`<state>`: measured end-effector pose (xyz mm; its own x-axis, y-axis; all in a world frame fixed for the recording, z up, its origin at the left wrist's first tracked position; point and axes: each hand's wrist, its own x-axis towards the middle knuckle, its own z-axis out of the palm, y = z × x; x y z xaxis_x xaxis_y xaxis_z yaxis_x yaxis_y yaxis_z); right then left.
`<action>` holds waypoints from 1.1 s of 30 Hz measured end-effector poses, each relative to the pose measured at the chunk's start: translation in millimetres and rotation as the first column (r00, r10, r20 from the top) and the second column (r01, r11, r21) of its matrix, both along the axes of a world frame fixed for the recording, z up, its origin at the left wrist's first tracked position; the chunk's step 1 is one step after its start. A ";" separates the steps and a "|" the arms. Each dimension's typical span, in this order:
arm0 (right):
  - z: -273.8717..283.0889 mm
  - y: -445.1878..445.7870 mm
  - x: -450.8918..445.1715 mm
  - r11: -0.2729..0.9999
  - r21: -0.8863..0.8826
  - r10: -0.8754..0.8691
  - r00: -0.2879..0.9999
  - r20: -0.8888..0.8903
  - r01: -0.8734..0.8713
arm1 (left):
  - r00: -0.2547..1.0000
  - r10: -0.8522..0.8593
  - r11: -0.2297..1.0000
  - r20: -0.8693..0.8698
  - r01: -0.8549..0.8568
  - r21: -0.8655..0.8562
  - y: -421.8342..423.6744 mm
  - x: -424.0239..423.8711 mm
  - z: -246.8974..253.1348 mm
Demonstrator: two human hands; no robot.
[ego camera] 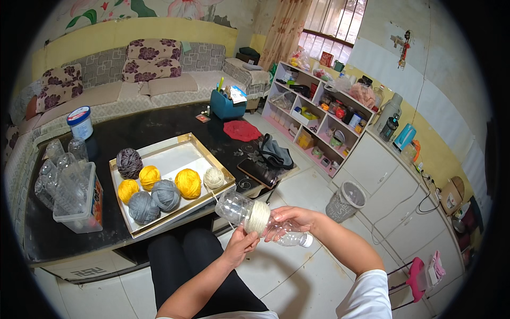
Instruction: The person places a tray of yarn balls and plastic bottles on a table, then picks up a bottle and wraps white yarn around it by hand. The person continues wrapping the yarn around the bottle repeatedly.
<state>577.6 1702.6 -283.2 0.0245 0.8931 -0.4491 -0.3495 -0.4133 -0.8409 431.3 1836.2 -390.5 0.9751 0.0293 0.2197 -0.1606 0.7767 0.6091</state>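
Both hands grip a clear plastic bottle (pixel 235 207) that lies sideways over my knees, its white cap (pixel 306 240) towards the lower right. A band of cream yarn (pixel 258 217) is wound around the bottle's middle. My left hand (pixel 242 244) pinches the lower edge of this band. Around the capped half curls my right hand (pixel 293 219), fingers partly seen through the plastic. A strand runs by the bottle's base towards a cream yarn ball (pixel 214 178) in a shallow cardboard box (pixel 179 159). Yellow balls (pixel 188 183), grey balls (pixel 165 195) and a dark variegated ball (pixel 129 163) share the box.
The box rests on a black table (pixel 159 119). A plastic tub (pixel 79 215) with several clear bottles (pixel 65 171) stands at its left, near a blue-lidded bucket (pixel 80 123). At the right are a smartphone (pixel 257 173), a grey cloth bag (pixel 275 152) and a floor bin (pixel 346 201).
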 end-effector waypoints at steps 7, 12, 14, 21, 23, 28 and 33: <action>2.2 5.6 -8.8 0.992 -0.086 -0.050 0.916 0.398 0.092 | 0.981 0.065 0.998 -0.180 -0.068 -0.015 -1.1 5.2 1.6; 5.5 15.6 -54.1 1.000 -0.023 0.027 -0.269 0.963 0.020 | 0.911 0.184 0.983 -0.369 -0.172 0.065 -4.8 10.4 8.0; -9.1 14.9 -57.0 0.997 0.052 -0.078 -0.561 0.824 -0.063 | 0.903 0.180 0.984 -0.391 -0.164 0.074 -7.1 12.4 8.1; -17.5 22.3 -47.1 0.986 0.111 -0.163 -0.612 0.774 -0.123 | 0.906 0.171 0.985 -0.386 -0.161 0.057 -3.1 12.5 -1.8; -16.9 20.9 -45.7 0.988 0.091 -0.139 -0.477 0.868 -0.121 | 0.917 0.128 0.991 -0.377 -0.132 0.015 1.1 12.0 -6.4; -17.3 21.3 -47.7 0.992 0.057 -0.102 -0.446 0.889 -0.114 | 0.914 0.041 0.994 -0.404 -0.078 -0.076 3.5 11.7 -13.7; -24.8 22.8 -51.6 0.981 0.115 -0.185 -0.580 0.793 -0.154 | 0.922 -0.012 0.991 -0.387 -0.040 -0.126 2.4 11.1 -9.3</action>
<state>526.1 1725.4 -308.0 0.2071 0.8968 0.3909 0.9390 -0.2943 0.1777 442.3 1838.5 -399.8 0.9824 0.0464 -0.1808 0.0556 0.8519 0.5207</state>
